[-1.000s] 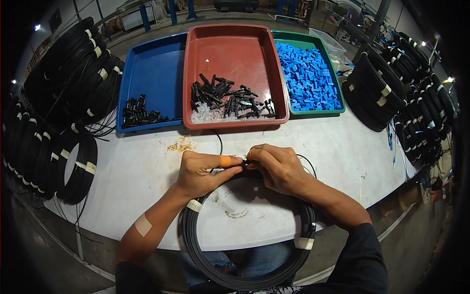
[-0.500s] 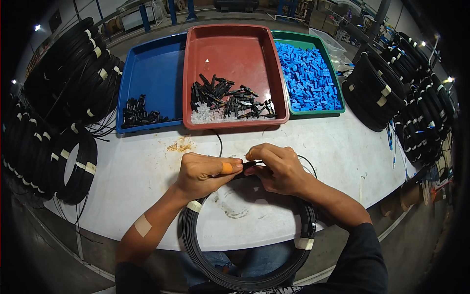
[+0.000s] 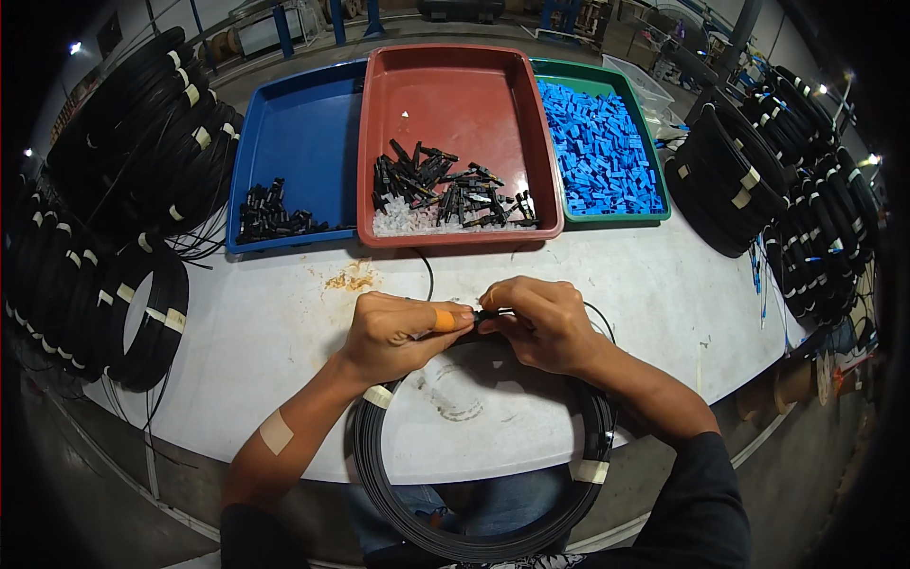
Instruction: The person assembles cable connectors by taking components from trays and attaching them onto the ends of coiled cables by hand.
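Both my hands meet over the far side of a black cable coil point(image 3: 372, 465), which is bound with pale tape and overhangs the table's near edge. My left hand point(image 3: 400, 330), an orange strip on its thumb, pinches a small black connector point(image 3: 482, 318). From the right, my right hand point(image 3: 542, 321) closes thumb and fingers on the connector's other end, where a thin black cable point(image 3: 599, 319) loops out past the knuckles. Fingertips cover most of the connector, so its exact form is hidden.
Beyond my hands stand a red tray point(image 3: 455, 90) with black connectors and small clear pieces, a blue tray point(image 3: 299, 109) with black connectors, and a green tray point(image 3: 663, 194) full of blue pieces. Cable coils point(image 3: 142, 133) are stacked left, more coils point(image 3: 725, 185) right, on the white table point(image 3: 275, 379).
My right fingers have curled slightly closer around the connector, and both hands sit a touch further right in view. The coil stays in place.
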A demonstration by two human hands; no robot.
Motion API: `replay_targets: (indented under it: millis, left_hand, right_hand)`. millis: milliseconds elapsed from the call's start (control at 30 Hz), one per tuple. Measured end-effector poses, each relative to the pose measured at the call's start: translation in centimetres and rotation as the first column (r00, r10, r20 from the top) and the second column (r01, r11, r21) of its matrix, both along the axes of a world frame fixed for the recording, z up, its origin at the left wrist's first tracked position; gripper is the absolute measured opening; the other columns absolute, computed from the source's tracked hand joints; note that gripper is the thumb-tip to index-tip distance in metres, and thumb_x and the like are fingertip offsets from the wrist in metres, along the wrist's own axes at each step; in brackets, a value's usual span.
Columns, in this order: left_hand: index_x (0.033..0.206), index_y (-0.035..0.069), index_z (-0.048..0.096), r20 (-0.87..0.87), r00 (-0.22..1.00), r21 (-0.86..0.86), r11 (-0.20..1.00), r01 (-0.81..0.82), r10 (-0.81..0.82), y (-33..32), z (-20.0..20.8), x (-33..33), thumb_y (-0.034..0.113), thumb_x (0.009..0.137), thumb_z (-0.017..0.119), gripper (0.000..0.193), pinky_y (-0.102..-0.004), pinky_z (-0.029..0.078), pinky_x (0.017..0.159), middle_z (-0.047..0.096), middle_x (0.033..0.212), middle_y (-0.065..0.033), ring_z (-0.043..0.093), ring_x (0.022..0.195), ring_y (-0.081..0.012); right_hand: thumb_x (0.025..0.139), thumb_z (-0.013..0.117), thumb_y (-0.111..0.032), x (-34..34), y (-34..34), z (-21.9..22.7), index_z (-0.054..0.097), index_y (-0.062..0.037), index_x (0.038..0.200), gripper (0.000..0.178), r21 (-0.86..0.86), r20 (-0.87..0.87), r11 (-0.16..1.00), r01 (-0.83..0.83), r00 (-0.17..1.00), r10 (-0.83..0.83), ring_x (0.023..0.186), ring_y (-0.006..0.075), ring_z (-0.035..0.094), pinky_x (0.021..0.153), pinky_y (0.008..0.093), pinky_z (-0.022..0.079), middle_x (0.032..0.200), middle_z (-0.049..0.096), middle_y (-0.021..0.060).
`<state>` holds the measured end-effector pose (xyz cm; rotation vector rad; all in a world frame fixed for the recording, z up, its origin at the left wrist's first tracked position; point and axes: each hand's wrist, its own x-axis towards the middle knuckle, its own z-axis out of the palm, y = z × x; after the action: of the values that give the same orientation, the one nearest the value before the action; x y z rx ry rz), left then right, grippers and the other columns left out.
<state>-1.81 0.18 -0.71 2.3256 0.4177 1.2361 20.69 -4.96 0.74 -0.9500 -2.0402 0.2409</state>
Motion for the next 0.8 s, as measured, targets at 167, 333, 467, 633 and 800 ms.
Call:
replay_targets:
  millis: [167, 333, 467, 633, 800]
  left_hand:
    - [0.087, 0.004, 0.078, -0.030, 0.999, 0.217, 0.976, 0.019, -0.013, 0.3, -0.4, 0.1, -0.002, 0.073, 0.081, 0.015, -0.0289, 0.062, 0.066, 0.077, 0.092, -0.0130, 0.077, 0.076, -0.0228]
    - [0.088, 0.003, 0.078, -0.005, 1.000, 0.140, 0.990, 0.015, -0.014, 0.3, -0.2, 0.1, -0.002, 0.073, 0.081, 0.016, -0.0285, 0.062, 0.067, 0.077, 0.092, -0.0125, 0.077, 0.079, -0.0231]
    - [0.088, 0.003, 0.078, -0.014, 1.000, 0.053, 0.999, 0.005, -0.004, 0.1, -0.1, 0.0, -0.002, 0.073, 0.081, 0.016, -0.0285, 0.062, 0.068, 0.077, 0.093, -0.0126, 0.077, 0.082, -0.0238]
    - [0.087, 0.003, 0.078, -0.025, 1.000, 0.180, 0.983, 0.021, -0.017, 0.2, -0.1, 0.2, -0.001, 0.073, 0.081, 0.015, -0.0279, 0.062, 0.066, 0.077, 0.094, -0.0122, 0.077, 0.081, -0.0233]
    - [0.086, 0.003, 0.077, -0.020, 1.000, 0.217, 0.976, 0.000, 0.005, 0.1, -0.1, 0.2, -0.001, 0.073, 0.081, 0.014, -0.0278, 0.061, 0.065, 0.077, 0.093, -0.0123, 0.077, 0.081, -0.0235]
  right_hand:
    - [0.078, 0.076, 0.005, 0.4, 0.5, -0.9, 0.068, -0.0008, 0.096, 0.021, -0.053, 0.081, 0.996, -0.065, 0.994, 0.069, 0.071, 0.0286, 0.072, 0.062, 0.0358, 0.058, 0.087, 0.072, 0.0131]
    - [0.075, 0.076, 0.000, 0.3, 0.5, -0.7, 0.066, -0.0041, 0.097, 0.025, -0.073, 0.033, 0.996, -0.061, 0.997, 0.063, 0.071, 0.0313, 0.070, 0.060, 0.0383, 0.056, 0.088, 0.071, 0.0112]
    - [0.075, 0.076, 0.000, 0.5, 0.4, -0.9, 0.066, -0.0041, 0.097, 0.025, 0.037, 0.071, 0.999, -0.020, 0.997, 0.017, 0.071, 0.0314, 0.070, 0.059, 0.0386, 0.056, 0.088, 0.071, 0.0112]
    - [0.074, 0.077, 0.000, 0.8, 0.7, -1.4, 0.066, -0.0040, 0.099, 0.027, -0.021, 0.101, 0.998, -0.060, 0.993, 0.062, 0.071, 0.0313, 0.070, 0.059, 0.0384, 0.056, 0.090, 0.071, 0.0108]
    - [0.074, 0.077, -0.001, 0.5, 0.8, -0.7, 0.065, -0.0041, 0.099, 0.027, -0.090, 0.012, 0.990, -0.113, 0.993, 0.114, 0.071, 0.0313, 0.070, 0.059, 0.0384, 0.056, 0.090, 0.071, 0.0098]
